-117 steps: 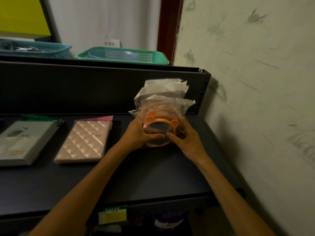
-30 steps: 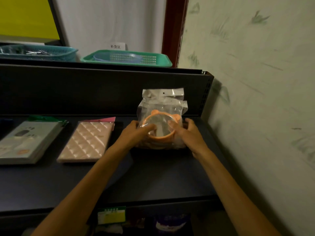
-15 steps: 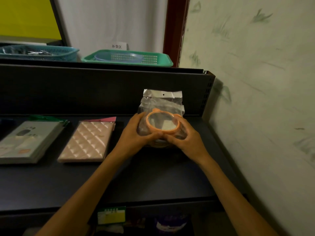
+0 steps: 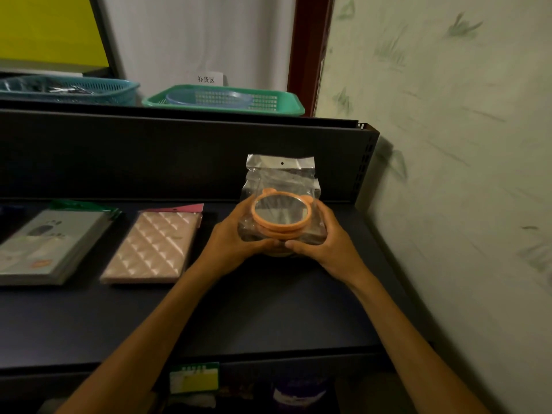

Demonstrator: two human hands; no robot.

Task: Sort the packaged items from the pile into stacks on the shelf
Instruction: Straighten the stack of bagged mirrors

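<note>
Both hands are wrapped around a stack of bagged orange mirrors (image 4: 280, 218) at the right end of the dark shelf (image 4: 268, 309); left hand (image 4: 236, 237) curls round the left side, right hand (image 4: 325, 240) the right, thumbs meeting in front; pink quilted pack (image 4: 155, 243) lies flat just left; grey packs (image 4: 50, 243) further left.

Colours first: the round mirror with little ears (image 4: 280, 215) is framed in orange, wrapped in a clear plastic bag (image 4: 280, 174). A pale pink quilted diamond pattern is seen on the flat rectangular packet (image 4: 152, 246), topped with a magenta strip. The dark metal shelf (image 4: 268, 309) looks navy-black. Up top, a green plastic basket (image 4: 277, 104) and a teal plastic basket (image 4: 98, 91) are latticed. The wall (image 4: 448, 144) is pale green with darker brush marks.
</note>
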